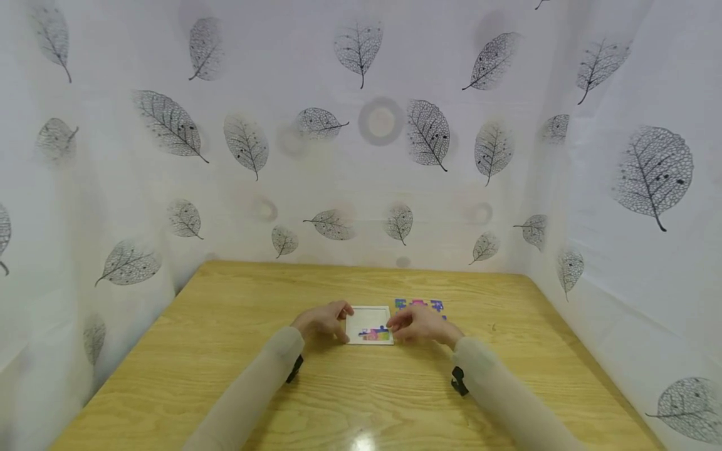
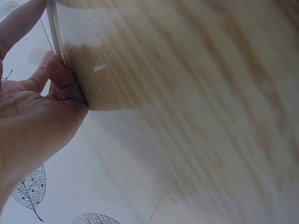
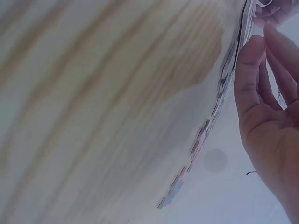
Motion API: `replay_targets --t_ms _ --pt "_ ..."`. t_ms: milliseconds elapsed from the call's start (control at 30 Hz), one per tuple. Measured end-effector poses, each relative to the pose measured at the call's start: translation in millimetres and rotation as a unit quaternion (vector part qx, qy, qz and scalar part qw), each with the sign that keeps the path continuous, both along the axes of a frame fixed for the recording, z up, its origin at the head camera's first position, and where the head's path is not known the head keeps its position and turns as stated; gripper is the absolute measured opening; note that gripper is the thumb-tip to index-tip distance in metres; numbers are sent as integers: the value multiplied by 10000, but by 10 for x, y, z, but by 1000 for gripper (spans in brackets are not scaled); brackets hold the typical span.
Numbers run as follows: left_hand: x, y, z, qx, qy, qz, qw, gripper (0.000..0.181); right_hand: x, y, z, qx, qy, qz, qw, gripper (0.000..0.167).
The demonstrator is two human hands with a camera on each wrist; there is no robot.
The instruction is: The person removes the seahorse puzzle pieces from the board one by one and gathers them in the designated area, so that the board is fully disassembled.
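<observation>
A white puzzle tray [image 1: 361, 317] lies on the wooden table, with a few joined, brightly coloured jigsaw pieces [image 1: 376, 334] in its lower right part. My left hand [image 1: 324, 318] grips the tray's left side, thumb near the lower corner and fingers higher up. In the left wrist view, that hand [image 2: 42, 102] shows curled fingers against the tray's edge. My right hand [image 1: 420, 324] has its bent fingertips at the tray's right edge, beside the joined pieces. Thumb and fingertips of this hand [image 3: 271, 102] come close together in the right wrist view; whether a piece sits between them is hidden.
Several loose jigsaw pieces [image 1: 437, 305] lie right of the tray, partly behind my right hand. The wooden table [image 1: 254, 294] runs back to a white, leaf-printed curtain [image 1: 350, 169], which also encloses both sides.
</observation>
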State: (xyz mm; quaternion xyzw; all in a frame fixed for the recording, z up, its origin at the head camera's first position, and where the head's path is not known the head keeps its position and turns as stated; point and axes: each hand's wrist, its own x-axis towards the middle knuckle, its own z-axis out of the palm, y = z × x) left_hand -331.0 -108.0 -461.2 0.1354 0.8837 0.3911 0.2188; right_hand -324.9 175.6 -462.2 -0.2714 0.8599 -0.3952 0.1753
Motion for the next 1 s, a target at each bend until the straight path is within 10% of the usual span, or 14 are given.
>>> replay_targets --t_ms 1000 --pt "30 -25 27 15 -17 -2 10000 60 -8 -587 64 0 112 592 9982 24"
